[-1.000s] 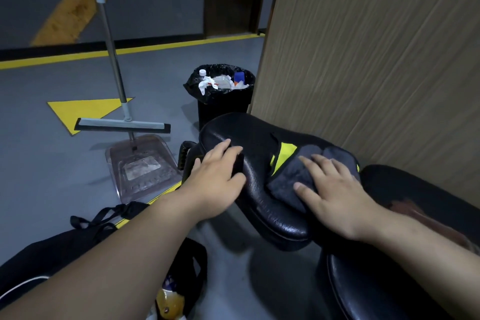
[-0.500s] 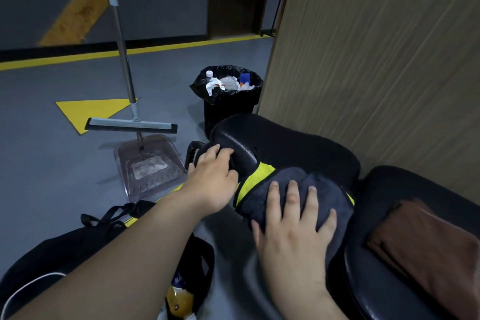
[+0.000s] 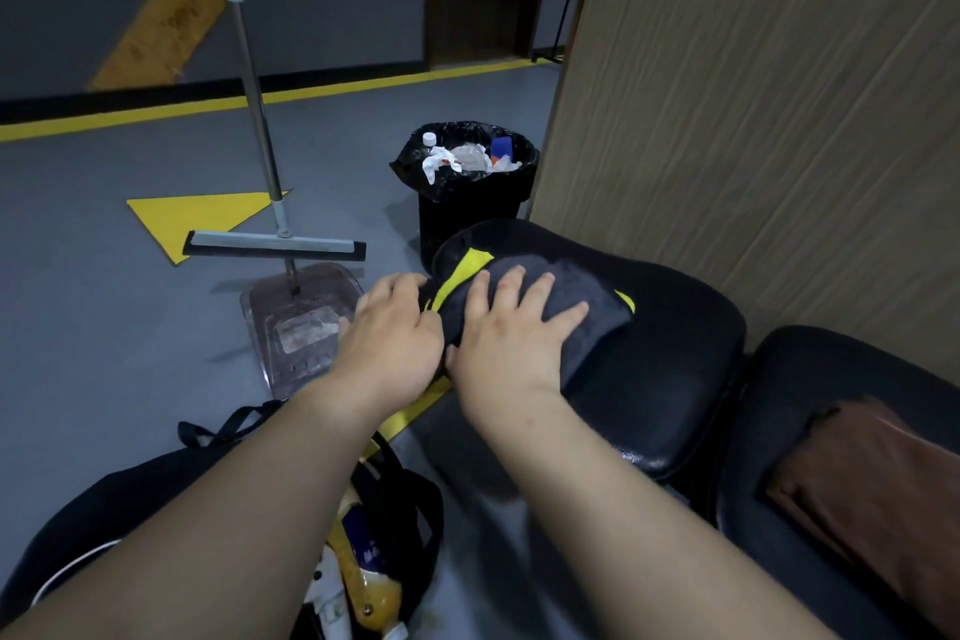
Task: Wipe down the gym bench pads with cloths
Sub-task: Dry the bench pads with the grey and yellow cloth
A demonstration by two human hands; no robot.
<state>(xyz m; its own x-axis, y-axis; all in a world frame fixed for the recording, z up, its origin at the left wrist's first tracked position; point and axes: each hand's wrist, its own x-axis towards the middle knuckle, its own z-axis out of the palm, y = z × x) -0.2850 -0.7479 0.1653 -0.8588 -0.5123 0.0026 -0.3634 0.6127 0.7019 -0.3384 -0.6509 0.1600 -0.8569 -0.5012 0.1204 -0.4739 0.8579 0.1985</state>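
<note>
The grey cloth [image 3: 597,335], yellow-edged, lies flat on the black bench pad [image 3: 670,359], directly under the right hand [image 3: 511,343], whose fingers [image 3: 530,291] are spread and pressed straight onto it. The pad's long axis runs from beyond those fingertips, by the trash bin [image 3: 467,218], back and rightward to a 2nd pad [image 3: 831,369] carrying a brown cloth [image 3: 872,483]. Most bare pad lies right of the fingers, so the next stroke likely goes that way, led by the right hand. The left hand [image 3: 389,338] curls its fingers [image 3: 400,283] over the pad's left edge, just beside the cloth.
</note>
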